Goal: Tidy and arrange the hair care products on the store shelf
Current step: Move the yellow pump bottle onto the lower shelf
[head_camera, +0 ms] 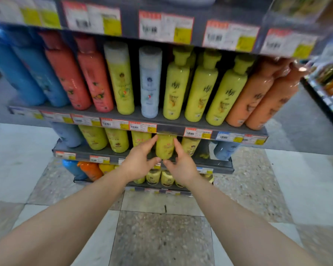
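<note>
**Kid:** So, how much tidying is done?

**Helper:** From the head camera, some, I think. On the middle shelf [169, 129] the blue, red, yellow and orange bottles stand in neat rows by color. Work is now one shelf down. The left hand [140, 162] and the right hand [181, 164] are both open, fingers spread, one on each side of a yellow bottle [164, 146] in the lower row. They are right at it, maybe touching, not squeezing it tight.

**Kid:** What is left?

**Helper:** That lower row looks uneven (there is a gap beside a pale blue bottle [224, 149] on the right), so I guess it needs straightening.

**Kid:** What can't you see?

**Helper:** The yellow bottle's top hides behind the shelf edge. The price tags [197, 132] are too blurry to read, and the bottom shelf [156, 190] is partly behind the arms.
</note>
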Demonstrator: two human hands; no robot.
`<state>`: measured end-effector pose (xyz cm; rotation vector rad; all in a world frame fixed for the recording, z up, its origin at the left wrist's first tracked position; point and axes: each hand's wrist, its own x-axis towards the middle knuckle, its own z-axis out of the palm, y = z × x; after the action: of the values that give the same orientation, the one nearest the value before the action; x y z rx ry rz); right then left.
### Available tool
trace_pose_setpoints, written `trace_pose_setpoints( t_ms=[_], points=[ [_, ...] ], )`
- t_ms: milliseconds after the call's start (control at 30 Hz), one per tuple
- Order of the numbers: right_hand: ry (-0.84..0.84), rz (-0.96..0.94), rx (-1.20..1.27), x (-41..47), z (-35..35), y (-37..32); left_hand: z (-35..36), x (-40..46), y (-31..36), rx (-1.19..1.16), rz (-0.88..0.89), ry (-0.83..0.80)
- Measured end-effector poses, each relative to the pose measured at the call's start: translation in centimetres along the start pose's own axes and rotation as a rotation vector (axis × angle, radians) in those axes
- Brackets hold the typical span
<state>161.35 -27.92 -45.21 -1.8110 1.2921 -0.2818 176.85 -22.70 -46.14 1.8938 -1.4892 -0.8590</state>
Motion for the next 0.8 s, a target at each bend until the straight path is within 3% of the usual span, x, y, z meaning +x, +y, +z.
trace_pose_setpoints(
  t_ms=[133,333,533,800],
  points=[
    [0.021,0.006,-0.027,-3.6,-3.5,-5.5,-5.0,-3.0,5.0,0.135,0.008,0.012],
    [0.099,-0.126,-0.187,-7.9,-10.0,-14.4,-13.5,-6.8,13.6,0.591,0.042,0.088],
    [0.213,-0.248,-0.313,-10.0,-14.9,-20.9,-19.3,-7.5,20.1,0.698,0.159,0.21],
    [0.357,-0.271,-0.328,-9.7,-21.7,-22.1,-21.2,-2.9,27.0,0.663,0.291,0.26]
  ],
)
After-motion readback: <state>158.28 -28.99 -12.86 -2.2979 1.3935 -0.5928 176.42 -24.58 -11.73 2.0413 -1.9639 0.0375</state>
